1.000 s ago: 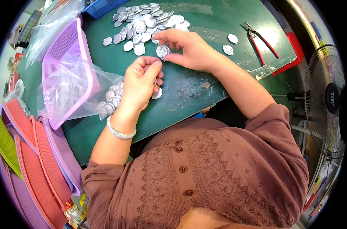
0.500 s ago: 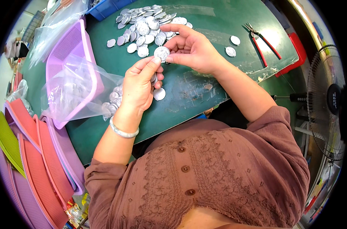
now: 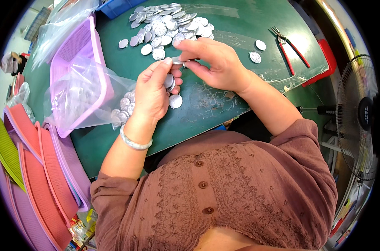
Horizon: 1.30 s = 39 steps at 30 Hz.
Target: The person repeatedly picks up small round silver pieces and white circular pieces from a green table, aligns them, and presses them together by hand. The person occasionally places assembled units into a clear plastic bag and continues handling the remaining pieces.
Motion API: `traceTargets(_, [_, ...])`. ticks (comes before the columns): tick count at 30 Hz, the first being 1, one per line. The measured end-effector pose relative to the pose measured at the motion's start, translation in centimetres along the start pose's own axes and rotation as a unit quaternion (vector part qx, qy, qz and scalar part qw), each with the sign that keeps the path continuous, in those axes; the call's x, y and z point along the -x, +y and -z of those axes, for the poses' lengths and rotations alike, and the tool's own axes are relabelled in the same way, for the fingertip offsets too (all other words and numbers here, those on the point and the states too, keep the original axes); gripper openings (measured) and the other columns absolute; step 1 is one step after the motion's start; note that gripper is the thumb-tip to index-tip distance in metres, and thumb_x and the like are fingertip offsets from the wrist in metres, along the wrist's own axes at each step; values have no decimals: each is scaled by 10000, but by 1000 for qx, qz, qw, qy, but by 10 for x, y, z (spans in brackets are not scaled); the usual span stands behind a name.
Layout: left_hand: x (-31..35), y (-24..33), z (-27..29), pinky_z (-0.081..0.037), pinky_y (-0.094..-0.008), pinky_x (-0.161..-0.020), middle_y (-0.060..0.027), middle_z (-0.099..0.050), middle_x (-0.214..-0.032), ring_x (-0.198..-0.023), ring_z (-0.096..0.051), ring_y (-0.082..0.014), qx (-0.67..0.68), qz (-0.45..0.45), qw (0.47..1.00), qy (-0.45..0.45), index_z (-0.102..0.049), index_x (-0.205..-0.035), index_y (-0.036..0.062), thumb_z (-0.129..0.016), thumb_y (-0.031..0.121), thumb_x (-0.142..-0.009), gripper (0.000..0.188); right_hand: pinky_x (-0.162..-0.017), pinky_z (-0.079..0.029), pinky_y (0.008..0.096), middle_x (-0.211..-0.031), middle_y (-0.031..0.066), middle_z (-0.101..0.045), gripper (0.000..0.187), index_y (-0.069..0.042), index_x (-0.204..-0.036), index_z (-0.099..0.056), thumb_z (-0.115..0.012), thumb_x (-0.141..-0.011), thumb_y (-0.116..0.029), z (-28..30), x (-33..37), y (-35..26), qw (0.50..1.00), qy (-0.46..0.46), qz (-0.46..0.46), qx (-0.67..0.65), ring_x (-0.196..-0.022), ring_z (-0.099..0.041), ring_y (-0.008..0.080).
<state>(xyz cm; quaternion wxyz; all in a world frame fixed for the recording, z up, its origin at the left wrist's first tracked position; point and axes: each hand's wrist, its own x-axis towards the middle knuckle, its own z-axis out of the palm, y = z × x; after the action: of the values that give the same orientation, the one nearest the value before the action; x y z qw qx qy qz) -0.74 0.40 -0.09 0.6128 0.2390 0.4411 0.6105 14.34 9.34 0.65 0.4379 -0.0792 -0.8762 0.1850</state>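
My left hand (image 3: 153, 90), with a pale bangle at the wrist, is closed on a silver medallion (image 3: 177, 60) pinched by thumb and finger. Tilted nearly edge-on, the medallion has a small ring at its rim. More medallions (image 3: 169, 81) sit in the curled fingers of the same hand. My right hand (image 3: 221, 62) meets the medallion's right side, thumb and index finger bent around it; the exact contact is hard to see. One loose medallion (image 3: 175, 101) lies on the table just below. Beyond the hands spreads a heap of silver medallions (image 3: 167, 28).
On the green table (image 3: 215, 108), a clear plastic bag (image 3: 91, 94) with medallions lies against a purple basket (image 3: 99, 46). Red-handled pliers (image 3: 285, 57) lie at right near two medallions (image 3: 255, 57). Stacked coloured baskets (image 3: 41, 188) stand left; a fan (image 3: 355, 117) stands right.
The pinched medallion has turned from face-up to nearly edge-on. My right fingers have come down closer around it, and more of the medallions in my left hand show.
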Motion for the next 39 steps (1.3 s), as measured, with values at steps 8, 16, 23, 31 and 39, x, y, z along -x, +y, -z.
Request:
traceTargets(8, [0,-2,-2,-392,-210,-462,-39,-561,-706,-578,-513,-93,-68,-28,997,14,-556,-883,15,-496,131,-854,134,-684,-436,234,-985,47,-573,531,-31,-1206,-460,-616,-705,54,0,7,10,965,-12,-149,-216,-790,-527,112])
traceTargets(16, [0,-3,-1,-388,-205,-453,-36,-557,-701,-566,-508,-87,-79,-24,997,3,-565,-856,12,-494,145,-857,150,-622,-423,212,-881,16,-568,506,-86,-1162,-508,-628,-682,20,-4,8,10,949,-33,-173,-263,-720,-496,80])
traceTargets(23, [1,-2,-5,-361,-177,-435,-7,-540,-656,-531,-474,-48,-110,-23,994,4,-552,-787,43,-578,152,-825,118,-614,-430,225,-856,21,-568,510,-75,-1155,-510,-634,-672,33,-2,6,7,970,-45,-137,-194,-686,-494,93])
traceTargets(31, [0,-5,-3,-337,-159,-412,0,-530,-643,-486,-444,-33,-127,-17,992,7,-544,-772,52,-596,147,-810,115,-662,-431,228,-930,33,-569,513,-47,-1174,-494,-607,-688,70,1,7,8,957,-89,-159,-226,-745,-507,100])
traceTargets(39, [1,4,0,-357,-177,-445,7,-528,-646,-533,-474,-55,-195,16,981,-11,-555,-807,40,-570,114,-795,77,-730,-433,243,-946,47,-579,434,-64,-1170,-498,-543,-750,34,3,13,29,961,-57,-227,-147,-796,-539,126])
